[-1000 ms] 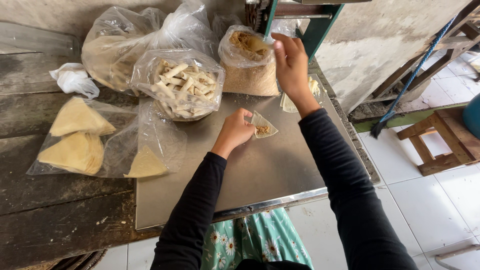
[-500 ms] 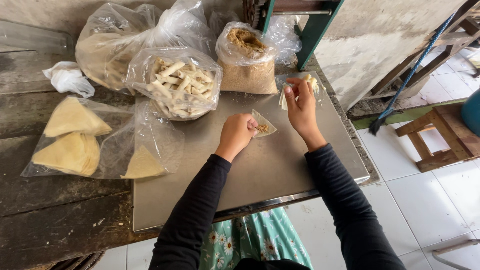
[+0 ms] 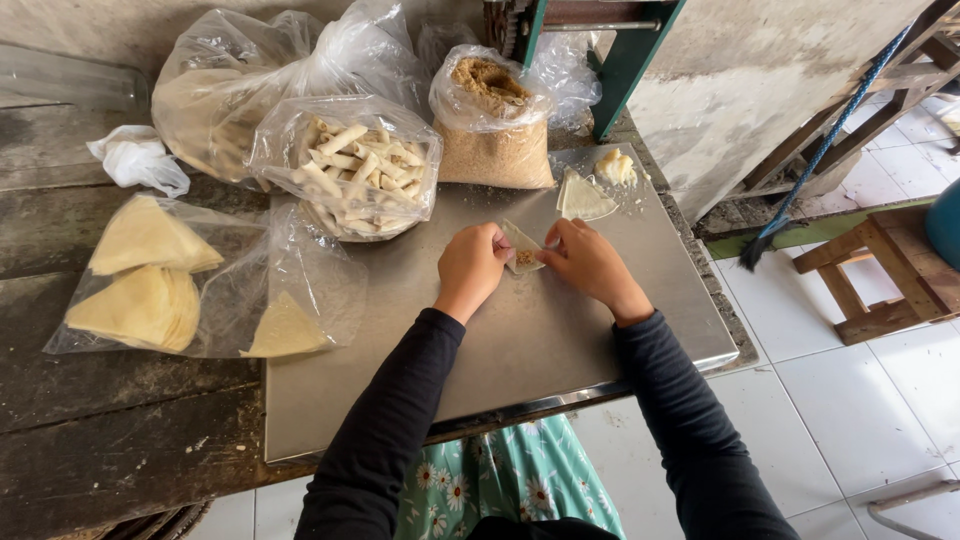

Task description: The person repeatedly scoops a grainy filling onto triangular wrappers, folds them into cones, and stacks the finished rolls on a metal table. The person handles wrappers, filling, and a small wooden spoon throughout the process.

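A small triangular pastry wrapper (image 3: 522, 247) with brown crumbly filling on it lies on the metal sheet (image 3: 560, 330). My left hand (image 3: 472, 267) pinches its left edge and my right hand (image 3: 590, 262) pinches its right edge. Just beyond them a spare wrapper triangle (image 3: 583, 197) lies flat, with a lump of pale paste (image 3: 616, 167) behind it. An open bag of brown crumbly filling (image 3: 492, 125) stands at the back of the sheet.
A clear bag of finished rolled sticks (image 3: 352, 170) sits left of the filling. A bag of stacked triangular wrappers (image 3: 190, 295) lies on the dark wooden table (image 3: 90, 400). A green machine leg (image 3: 628, 62) rises behind. A wooden stool (image 3: 872, 280) stands on the tiled floor at right.
My right hand came down from the bag of filling at the back and now meets my left hand at the wrapper. My left hand has stayed on the wrapper.
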